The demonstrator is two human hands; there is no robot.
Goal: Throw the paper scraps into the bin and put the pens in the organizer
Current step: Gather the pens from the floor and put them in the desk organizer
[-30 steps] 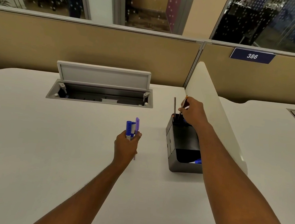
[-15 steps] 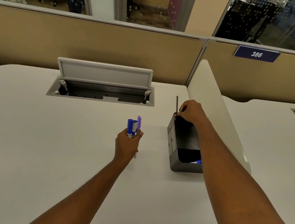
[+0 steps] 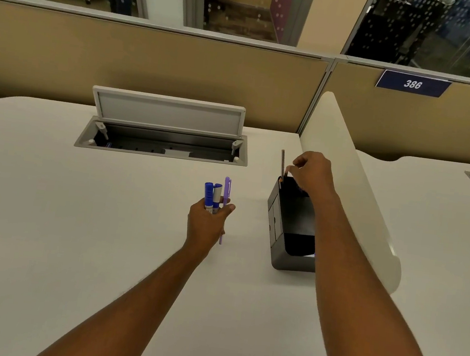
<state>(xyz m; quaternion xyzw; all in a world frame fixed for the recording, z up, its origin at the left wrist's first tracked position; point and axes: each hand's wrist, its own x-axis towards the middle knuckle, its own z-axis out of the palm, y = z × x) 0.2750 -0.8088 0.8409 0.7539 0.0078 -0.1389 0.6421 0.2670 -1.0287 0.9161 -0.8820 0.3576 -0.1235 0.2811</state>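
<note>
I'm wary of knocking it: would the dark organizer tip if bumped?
Probably not easily: the organizer sits long and low on the desk. It looks light, so it would likely slide. The tall pencil hardly adds weight.

Right of centre in the frame stands a dark grey organizer, a thin pen upright at its far end; centre frame, blue markers and a purple pen, bunched, point up

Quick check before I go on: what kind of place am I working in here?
Most likely an open-plan office workstation. The tan cubicle partition carries a desk number plate reading 386, the white desk has an open cable hatch, and glass-walled rooms lie beyond.
</note>
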